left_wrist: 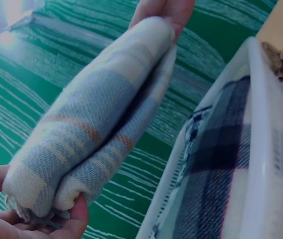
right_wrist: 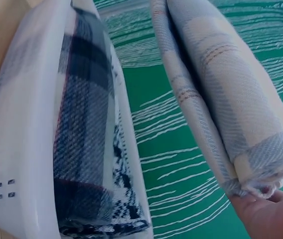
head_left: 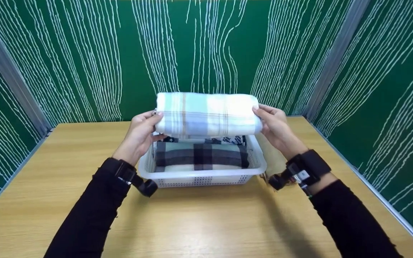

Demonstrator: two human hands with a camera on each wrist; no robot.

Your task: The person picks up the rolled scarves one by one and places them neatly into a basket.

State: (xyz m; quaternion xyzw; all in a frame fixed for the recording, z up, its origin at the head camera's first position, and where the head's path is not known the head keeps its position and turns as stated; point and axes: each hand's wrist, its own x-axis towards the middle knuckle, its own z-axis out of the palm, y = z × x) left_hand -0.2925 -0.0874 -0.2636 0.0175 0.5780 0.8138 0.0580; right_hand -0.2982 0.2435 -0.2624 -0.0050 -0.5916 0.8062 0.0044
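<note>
Left hand [head_left: 140, 134] and right hand [head_left: 276, 125] each gripped one end of the folded pale plaid towel [head_left: 206, 114], held level above the white basket [head_left: 199, 177] containing a dark plaid towel [head_left: 201, 157] on the wooden table [head_left: 66, 168].

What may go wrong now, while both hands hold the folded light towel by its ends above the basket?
1. The light plaid towel is gripped only at its ends by the left hand and right hand; its folds might open or sag.
2. The white basket already holds a dark plaid towel, so the new one may sit high and slide over the rim.
</note>
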